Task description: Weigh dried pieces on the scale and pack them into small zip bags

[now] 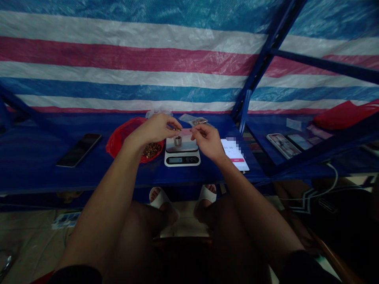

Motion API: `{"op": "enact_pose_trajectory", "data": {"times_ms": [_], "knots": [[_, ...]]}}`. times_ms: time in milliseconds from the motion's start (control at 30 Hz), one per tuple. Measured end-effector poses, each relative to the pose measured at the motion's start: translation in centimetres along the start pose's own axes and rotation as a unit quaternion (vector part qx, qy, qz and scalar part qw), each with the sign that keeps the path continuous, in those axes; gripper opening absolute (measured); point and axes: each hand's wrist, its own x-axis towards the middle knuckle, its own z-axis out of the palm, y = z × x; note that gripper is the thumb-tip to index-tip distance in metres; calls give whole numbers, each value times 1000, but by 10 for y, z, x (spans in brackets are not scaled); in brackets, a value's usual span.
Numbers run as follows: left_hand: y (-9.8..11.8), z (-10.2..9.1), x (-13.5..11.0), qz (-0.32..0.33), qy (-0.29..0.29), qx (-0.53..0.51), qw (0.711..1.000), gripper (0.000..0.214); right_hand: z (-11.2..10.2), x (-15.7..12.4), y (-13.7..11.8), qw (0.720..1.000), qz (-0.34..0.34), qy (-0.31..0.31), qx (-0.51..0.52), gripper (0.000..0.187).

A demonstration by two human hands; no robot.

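My left hand (160, 128) is above the left side of a kitchen scale (182, 157), thumb and fingers pinched on a small brown piece (178, 129). Just below those fingertips, a small metal cup (177, 141) with something dark in it stands on the scale's plate. Over the plate's right side is my right hand (207, 140), its fingers closed; whatever they may hold is too small to make out. The scale's display is lit. Left of the scale, partly behind my left forearm, lies an opened red plastic bag (118, 138) holding many small brown pieces (152, 150).
A clear bag (197, 120) with brown contents lies behind the scale. On the blue table (124, 177) are a dark phone (79, 150) at left and a lit phone (237, 156) at right. Further right are more phones (283, 145) beyond a blue metal post (244, 112). Another person's leg (291, 193) shows there.
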Motion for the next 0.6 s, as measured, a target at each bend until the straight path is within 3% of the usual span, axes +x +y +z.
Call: {"op": "enact_pose_trajectory", "data": {"times_ms": [600], "knots": [[15, -3, -1, -21, -26, 94, 995, 30, 2, -2, -3, 1000, 15, -13, -6, 20]]}}
